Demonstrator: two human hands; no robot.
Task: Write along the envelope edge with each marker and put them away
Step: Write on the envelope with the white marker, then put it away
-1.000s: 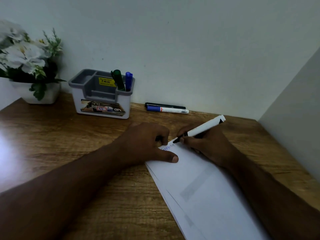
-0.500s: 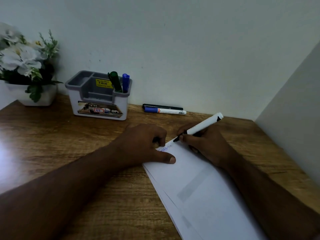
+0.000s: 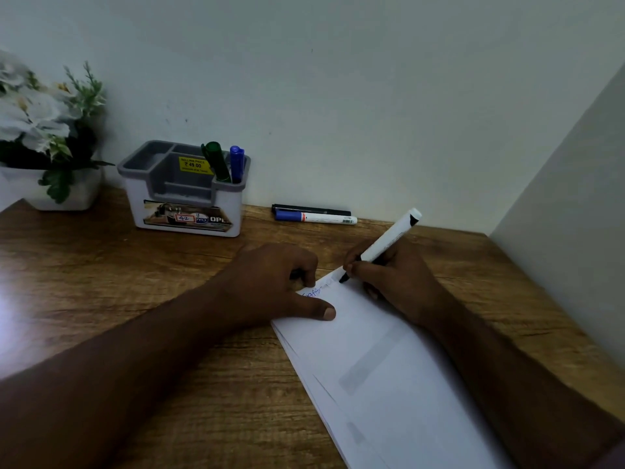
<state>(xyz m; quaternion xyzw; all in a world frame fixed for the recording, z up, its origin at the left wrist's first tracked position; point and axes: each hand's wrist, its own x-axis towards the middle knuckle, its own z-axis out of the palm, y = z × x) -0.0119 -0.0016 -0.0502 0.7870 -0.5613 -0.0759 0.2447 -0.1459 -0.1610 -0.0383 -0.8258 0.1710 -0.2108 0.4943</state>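
A white envelope [image 3: 389, 367] lies slanted on the wooden desk [image 3: 101, 282], with blue scribbles near its far edge. My right hand [image 3: 395, 282] grips a white marker with a black tip [image 3: 389, 240], and the tip touches the envelope's far edge. My left hand [image 3: 274, 282] presses the envelope's far left corner, thumb flat on the paper; something dark shows under its curled fingers. A grey and white organizer [image 3: 186, 191] stands near the wall, with a green marker [image 3: 216, 162] and a blue marker [image 3: 236, 164] upright inside.
A black pen [image 3: 311, 209] and a blue-capped white marker [image 3: 314, 217] lie by the wall behind my hands. A white pot of white flowers [image 3: 44, 140] stands at the far left. A wall closes the right side.
The marker tip has crept a little to the right along the envelope's far edge. My left hand stays on the corner. The view has shifted slightly.
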